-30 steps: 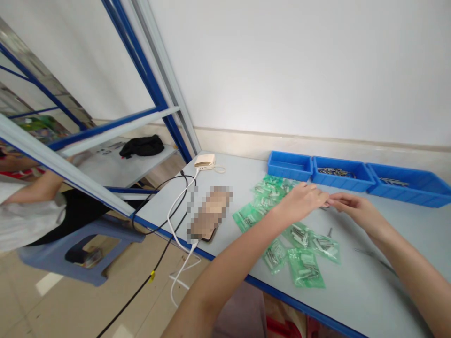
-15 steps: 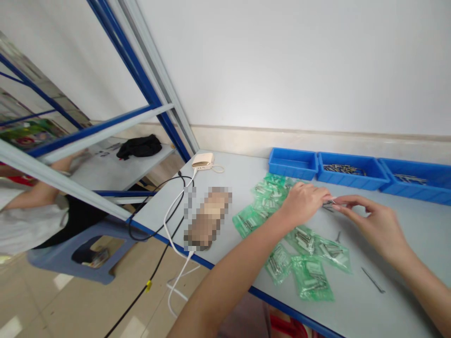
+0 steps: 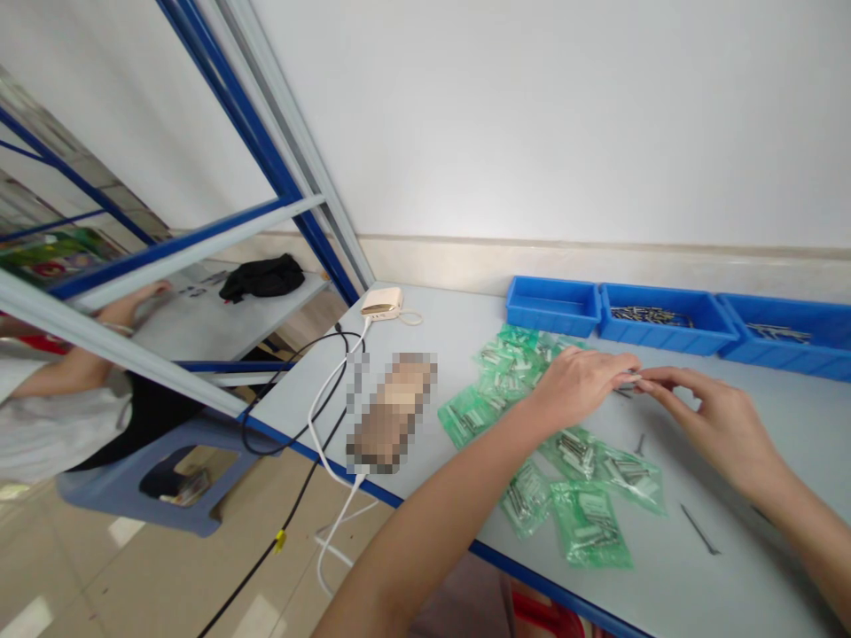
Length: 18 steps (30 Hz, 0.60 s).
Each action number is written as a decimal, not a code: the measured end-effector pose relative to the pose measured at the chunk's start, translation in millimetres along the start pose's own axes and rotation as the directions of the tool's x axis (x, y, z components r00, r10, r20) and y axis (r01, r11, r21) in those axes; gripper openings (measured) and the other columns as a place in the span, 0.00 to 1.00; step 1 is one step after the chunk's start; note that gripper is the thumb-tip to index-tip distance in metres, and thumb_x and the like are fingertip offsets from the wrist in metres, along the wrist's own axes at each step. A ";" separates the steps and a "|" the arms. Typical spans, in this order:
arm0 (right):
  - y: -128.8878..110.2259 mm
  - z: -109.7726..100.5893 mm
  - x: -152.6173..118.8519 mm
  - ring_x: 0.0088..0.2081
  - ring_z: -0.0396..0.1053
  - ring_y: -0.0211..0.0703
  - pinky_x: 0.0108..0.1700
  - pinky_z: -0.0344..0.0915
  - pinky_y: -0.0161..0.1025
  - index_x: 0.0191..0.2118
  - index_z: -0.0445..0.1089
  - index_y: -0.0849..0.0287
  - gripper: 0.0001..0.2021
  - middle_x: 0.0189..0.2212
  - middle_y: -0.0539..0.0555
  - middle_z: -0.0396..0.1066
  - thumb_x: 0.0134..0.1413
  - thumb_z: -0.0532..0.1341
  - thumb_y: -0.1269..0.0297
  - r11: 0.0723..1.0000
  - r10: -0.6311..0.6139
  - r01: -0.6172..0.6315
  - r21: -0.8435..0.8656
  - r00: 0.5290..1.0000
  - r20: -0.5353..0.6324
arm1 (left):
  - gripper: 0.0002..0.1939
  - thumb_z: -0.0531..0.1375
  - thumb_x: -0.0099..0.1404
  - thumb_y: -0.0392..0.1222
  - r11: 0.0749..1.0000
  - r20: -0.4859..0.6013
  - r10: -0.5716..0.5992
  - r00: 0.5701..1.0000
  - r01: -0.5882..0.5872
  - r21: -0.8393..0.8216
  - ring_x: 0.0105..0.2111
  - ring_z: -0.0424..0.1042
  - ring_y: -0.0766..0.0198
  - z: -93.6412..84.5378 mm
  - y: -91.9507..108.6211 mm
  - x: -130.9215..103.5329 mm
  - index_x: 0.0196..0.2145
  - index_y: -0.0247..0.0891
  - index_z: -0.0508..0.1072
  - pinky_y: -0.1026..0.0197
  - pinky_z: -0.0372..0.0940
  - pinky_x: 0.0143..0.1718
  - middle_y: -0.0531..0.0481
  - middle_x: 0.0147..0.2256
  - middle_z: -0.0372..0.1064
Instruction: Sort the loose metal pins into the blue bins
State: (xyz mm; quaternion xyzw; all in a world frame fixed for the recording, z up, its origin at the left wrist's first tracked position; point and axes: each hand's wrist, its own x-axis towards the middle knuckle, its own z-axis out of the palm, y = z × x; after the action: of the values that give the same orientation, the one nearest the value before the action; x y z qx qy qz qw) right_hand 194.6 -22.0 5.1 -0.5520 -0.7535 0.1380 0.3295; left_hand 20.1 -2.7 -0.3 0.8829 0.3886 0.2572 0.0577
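My left hand [image 3: 577, 383] reaches over the green bags with its fingers closed. Its fingertips meet those of my right hand [image 3: 711, 416], which is pinched from the other side. A small whitish piece shows between the two sets of fingertips, too small to name. Just below them, thin dark screws [image 3: 623, 393] are partly covered by the fingers. Several green plastic bags [image 3: 591, 525] filled with screws and pale plugs lie under and around my left forearm. A loose screw [image 3: 699, 530] rests on the table nearer me, and a shorter screw [image 3: 639, 444] lies beside the bags.
Along the wall stand three blue bins [image 3: 553, 306]; the middle and right ones hold screws. A blurred-out phone-like object [image 3: 392, 412] and a cream power bank [image 3: 382, 303] lie left with cables. Beyond the blue frame [image 3: 292, 190], another person's arm [image 3: 73, 368] rests at a table.
Both hands stay together and have shifted slightly; my left fingertips have moved a little right, over the small piece. The other person's hand beyond the frame has moved slightly.
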 end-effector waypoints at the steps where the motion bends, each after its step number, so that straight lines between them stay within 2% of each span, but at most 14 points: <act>1: -0.4 0.1 -0.3 0.31 0.70 0.48 0.36 0.63 0.41 0.32 0.73 0.56 0.23 0.32 0.56 0.74 0.48 0.52 0.43 1.000 0.002 -0.002 0.008 1.000 0.013 | 0.14 0.45 0.69 0.45 1.000 0.003 0.009 1.000 -0.009 0.008 0.42 0.69 0.65 -0.1 -0.2 -0.1 0.44 0.40 0.66 0.62 0.58 0.45 0.52 0.38 0.72; 5: -2.5 -0.6 -0.8 0.29 0.69 0.46 0.36 0.63 0.40 0.32 0.73 0.56 0.24 0.30 0.54 0.74 0.45 0.54 0.40 0.999 0.011 -0.011 0.037 1.000 0.000 | 0.16 0.44 0.69 0.47 0.999 -0.013 0.015 1.000 -0.014 0.044 0.39 0.70 0.64 -2.1 0.3 -0.8 0.40 0.38 0.67 0.61 0.58 0.42 0.51 0.34 0.71; 10: -2.1 -1.4 0.4 0.32 0.71 0.49 0.37 0.63 0.41 0.27 0.73 0.56 0.26 0.29 0.56 0.75 0.46 0.52 0.38 0.999 -0.054 0.054 -0.001 0.996 -0.075 | 0.17 0.44 0.69 0.47 0.999 0.002 0.019 1.000 -0.019 0.050 0.36 0.70 0.64 -3.1 1.8 -0.9 0.36 0.37 0.67 0.61 0.59 0.41 0.51 0.31 0.71; 15: 2.8 -1.8 0.0 0.37 0.71 0.51 0.39 0.62 0.42 0.29 0.73 0.55 0.24 0.32 0.55 0.75 0.50 0.50 0.42 0.998 -0.065 0.064 -0.018 0.998 -0.017 | 0.14 0.46 0.69 0.47 0.998 -0.008 0.008 1.000 -0.009 -0.058 0.38 0.70 0.66 -2.5 2.1 -0.6 0.44 0.36 0.64 0.63 0.60 0.42 0.51 0.34 0.72; 18: 3.4 -3.3 -0.3 0.37 0.71 0.51 0.41 0.62 0.42 0.29 0.73 0.55 0.22 0.33 0.55 0.75 0.53 0.49 0.45 0.998 -0.058 0.058 -0.010 0.998 0.032 | 0.12 0.46 0.69 0.43 0.997 0.016 0.013 1.000 -0.012 -0.073 0.36 0.71 0.67 -2.9 2.5 -0.3 0.43 0.37 0.65 0.64 0.60 0.41 0.52 0.34 0.72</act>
State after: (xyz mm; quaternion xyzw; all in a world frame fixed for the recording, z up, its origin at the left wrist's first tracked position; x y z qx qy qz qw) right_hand 199.3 -21.6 5.6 -0.5295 -0.7749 0.1330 0.3185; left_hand 20.1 -5.0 2.8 0.8846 0.3730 0.2645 0.0914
